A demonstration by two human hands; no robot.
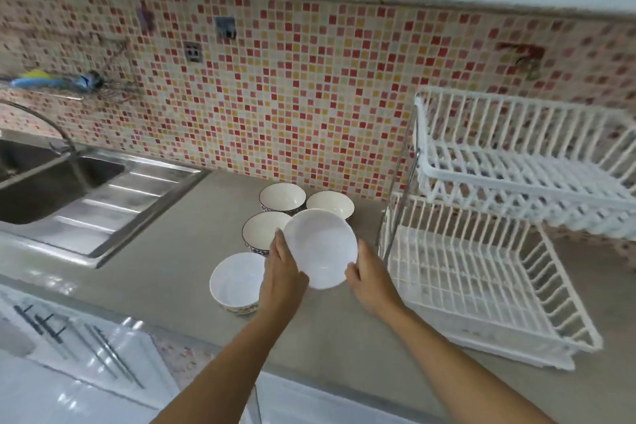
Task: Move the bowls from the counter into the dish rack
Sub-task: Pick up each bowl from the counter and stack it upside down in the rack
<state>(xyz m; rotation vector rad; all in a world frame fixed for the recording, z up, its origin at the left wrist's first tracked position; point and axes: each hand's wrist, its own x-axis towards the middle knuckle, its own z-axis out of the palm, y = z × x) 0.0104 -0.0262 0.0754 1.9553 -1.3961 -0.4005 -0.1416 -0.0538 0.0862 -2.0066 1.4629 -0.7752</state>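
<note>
A plain white bowl (320, 248) is lifted above the counter, tilted toward me. My left hand (284, 272) grips its left rim and my right hand (370, 277) grips its lower right rim. Several more bowls stand on the grey counter (155, 262): one white bowl (235, 280) near my left wrist, a dark-rimmed bowl (263, 231) partly behind the held one, and two at the back (282, 198) (330, 203). The white two-tier dish rack (481, 272) stands just right of my hands, both tiers holding nothing.
A steel sink (44, 189) with drainboard and curved tap lies at the left. The mosaic tile wall (292, 96) runs behind the counter. A wire shelf with a blue-yellow item (44, 79) hangs at upper left. White cabinet fronts sit below the counter edge.
</note>
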